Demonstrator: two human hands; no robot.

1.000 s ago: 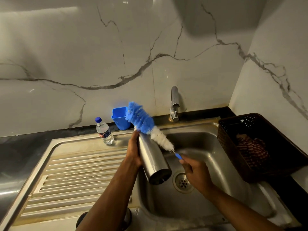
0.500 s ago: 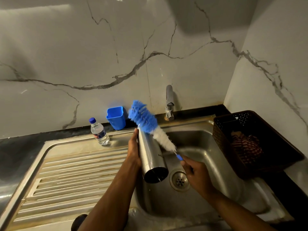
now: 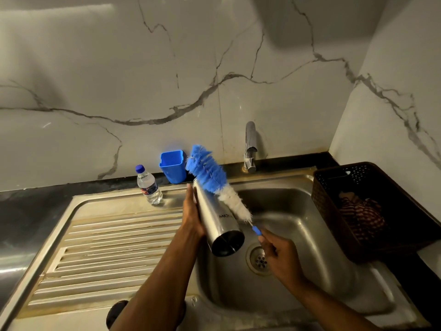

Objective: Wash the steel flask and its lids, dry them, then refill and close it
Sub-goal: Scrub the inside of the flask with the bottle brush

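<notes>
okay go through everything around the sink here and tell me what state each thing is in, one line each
steel flask: tilted, base toward camera, held in left hand
bottle brush: outside the flask, against its side, handle in right hand
tap: no water running
water bottle: upright, capped
blue cup: upright
basket: holds striped cloth

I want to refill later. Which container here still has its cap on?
The small plastic water bottle on the sink's rim, blue cap on. The blue cup stands open.

Bottle (image 3: 149, 186) left of cup (image 3: 173, 166) – tap (image 3: 249, 147) behind basin (image 3: 296, 225), basket (image 3: 365, 209) right.
</notes>
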